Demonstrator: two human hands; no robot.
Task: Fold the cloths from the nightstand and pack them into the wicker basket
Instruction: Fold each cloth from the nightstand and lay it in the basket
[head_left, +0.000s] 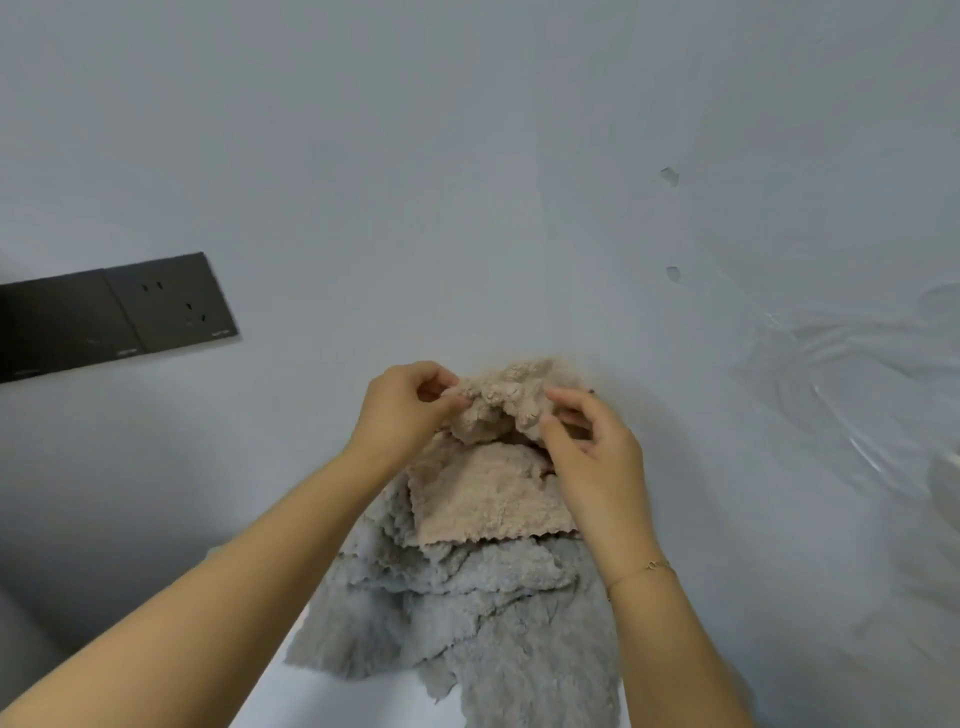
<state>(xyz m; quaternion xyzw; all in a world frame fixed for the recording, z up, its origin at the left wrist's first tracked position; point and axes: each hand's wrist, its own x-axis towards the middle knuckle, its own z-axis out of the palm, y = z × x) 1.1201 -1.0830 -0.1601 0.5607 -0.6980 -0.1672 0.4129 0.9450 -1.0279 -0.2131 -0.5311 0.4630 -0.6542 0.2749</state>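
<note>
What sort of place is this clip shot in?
Probably a room in a home: a plain painted wall with a dark socket panel, and both hands holding fluffy cloths up before it.

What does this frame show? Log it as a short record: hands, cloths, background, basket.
left hand: pinches the upper edge of the beige cloth
right hand: pinches the same edge
beige cloth: held up, hanging in front of the grey cloth
grey cloth: hangs lower, behind the beige one
background: pale wall with dark socket panel at left
wicker basket: not in view
</note>
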